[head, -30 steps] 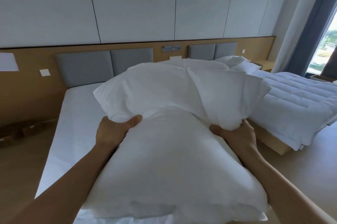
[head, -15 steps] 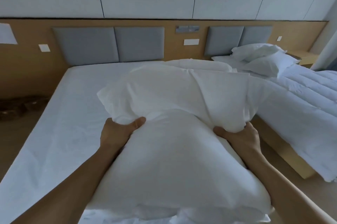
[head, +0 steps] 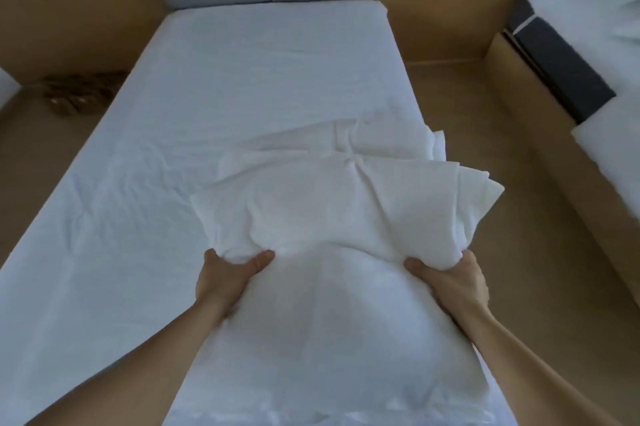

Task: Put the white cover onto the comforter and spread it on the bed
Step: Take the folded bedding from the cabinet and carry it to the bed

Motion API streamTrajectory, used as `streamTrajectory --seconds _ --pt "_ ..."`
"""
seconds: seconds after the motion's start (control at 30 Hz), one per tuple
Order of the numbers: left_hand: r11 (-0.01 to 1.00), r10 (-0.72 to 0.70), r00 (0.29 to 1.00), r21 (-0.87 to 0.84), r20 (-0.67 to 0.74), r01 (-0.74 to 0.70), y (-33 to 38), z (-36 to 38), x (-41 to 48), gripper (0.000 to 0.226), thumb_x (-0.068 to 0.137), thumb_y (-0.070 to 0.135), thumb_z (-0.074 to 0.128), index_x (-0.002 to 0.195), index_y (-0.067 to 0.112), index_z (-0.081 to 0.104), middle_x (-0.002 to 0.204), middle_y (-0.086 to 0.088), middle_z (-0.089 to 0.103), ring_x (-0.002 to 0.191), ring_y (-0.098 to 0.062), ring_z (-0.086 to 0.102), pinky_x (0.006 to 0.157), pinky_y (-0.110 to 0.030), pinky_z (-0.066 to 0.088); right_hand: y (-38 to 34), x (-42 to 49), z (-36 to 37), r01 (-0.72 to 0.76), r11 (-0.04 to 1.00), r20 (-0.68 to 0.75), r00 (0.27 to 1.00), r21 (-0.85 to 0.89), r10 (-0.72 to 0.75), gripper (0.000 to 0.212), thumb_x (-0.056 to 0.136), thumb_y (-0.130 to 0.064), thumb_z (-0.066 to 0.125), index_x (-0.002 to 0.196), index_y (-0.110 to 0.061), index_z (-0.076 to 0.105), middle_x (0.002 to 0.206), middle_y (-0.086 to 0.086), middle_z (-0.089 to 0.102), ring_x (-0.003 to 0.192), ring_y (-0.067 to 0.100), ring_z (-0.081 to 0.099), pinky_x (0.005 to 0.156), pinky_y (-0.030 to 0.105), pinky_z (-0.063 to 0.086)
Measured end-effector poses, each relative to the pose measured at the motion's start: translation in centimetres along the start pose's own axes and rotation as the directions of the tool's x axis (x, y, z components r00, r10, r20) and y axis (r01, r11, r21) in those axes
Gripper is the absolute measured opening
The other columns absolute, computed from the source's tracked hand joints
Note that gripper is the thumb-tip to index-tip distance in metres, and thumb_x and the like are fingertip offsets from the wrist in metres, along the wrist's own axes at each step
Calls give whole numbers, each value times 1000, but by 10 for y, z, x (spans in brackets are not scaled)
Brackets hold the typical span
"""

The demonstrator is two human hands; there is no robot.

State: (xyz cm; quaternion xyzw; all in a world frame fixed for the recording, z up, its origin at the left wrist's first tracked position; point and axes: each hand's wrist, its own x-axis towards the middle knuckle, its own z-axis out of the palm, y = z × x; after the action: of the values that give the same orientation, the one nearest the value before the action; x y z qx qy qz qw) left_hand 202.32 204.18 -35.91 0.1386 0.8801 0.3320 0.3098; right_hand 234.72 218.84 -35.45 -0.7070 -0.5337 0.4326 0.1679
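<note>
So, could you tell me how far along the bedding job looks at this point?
Early stage. Done: the bed already has a sheet on it. In hand: the left hand and right hand grip a bunched white bundle at the foot end. Whether it is cover, comforter or both is unclear. Left: getting the cover fully on and spreading it flat over the bed.
</note>
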Motion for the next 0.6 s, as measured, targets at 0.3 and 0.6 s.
streamTrajectory --seconds 0.3,0.6 --pt "968 -114 993 225 -17 115 -18 16 12 165 16 96 65 153 16 20 152 -16 37 138 -36 39 111 -52 36 17 18 10 -83 963 -14 996 -256 83 122 47 -74 83 141 -12 38 147 9 36 139 33 31 114 50 29" --pt "971 -180 966 -126 186 205 -23 -24 0 74 40 60 92 96 16 76 91 -6 77 88 -25 73 86 -39 58 11 6 -19 -111 993 138 985 31 105 77 52 -45 96 107 -14 53 96 1 65 87 25 66 83 51 56"
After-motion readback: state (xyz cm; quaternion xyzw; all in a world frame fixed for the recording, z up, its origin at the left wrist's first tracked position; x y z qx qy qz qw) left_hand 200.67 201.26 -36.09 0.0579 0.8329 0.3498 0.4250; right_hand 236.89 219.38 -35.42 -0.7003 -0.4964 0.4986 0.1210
